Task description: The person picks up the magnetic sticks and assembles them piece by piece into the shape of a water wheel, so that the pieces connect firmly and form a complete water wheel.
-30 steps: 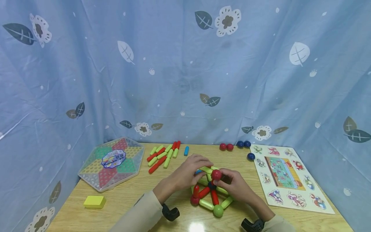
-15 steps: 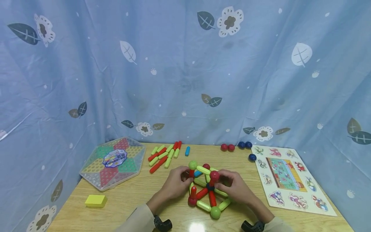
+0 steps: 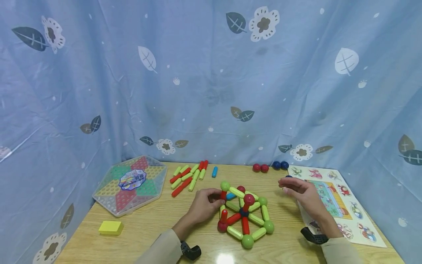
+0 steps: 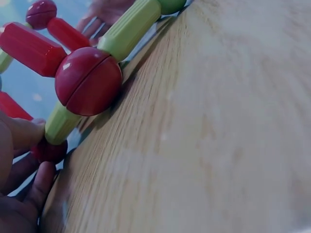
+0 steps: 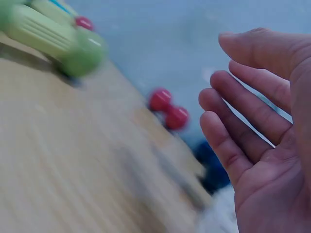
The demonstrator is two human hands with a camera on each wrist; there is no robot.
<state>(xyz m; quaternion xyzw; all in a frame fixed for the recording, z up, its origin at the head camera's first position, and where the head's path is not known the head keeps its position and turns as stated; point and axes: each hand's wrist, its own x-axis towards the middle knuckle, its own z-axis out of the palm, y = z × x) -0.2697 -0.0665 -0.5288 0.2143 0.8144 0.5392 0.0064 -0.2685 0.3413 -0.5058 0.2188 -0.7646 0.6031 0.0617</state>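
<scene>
left hand: fingers pinch the 9 o'clock edge of the stick-and-ball frame, near its red upright stick; looks like a steadying hold so the frame does not slide. Wrist view shows fingertips against a green stick beside a red ball.
right hand: off the frame, at its 3 o'clock, well apart; fingers loosely spread and slightly bent, holding nothing. It hovers over the bench near the blue ball, mostly hidden behind it.
frame: sits mid-bench at 6 o'clock, flat hexagon of green sticks with ball corners, red spokes to a dark hub, one red ball raised on top.
spare sticks: red and green pile at 11 o'clock of the frame, one blue stick beside it; within reach as stock.
spare balls: red pair and blue pair at the back edge, 1 o'clock.
bench: wooden, carries everything.
others: hexagonal board game at 9 o'clock, yellow block at 8 o'clock, animal puzzle board at 3 o'clock, partly under the right hand.
</scene>
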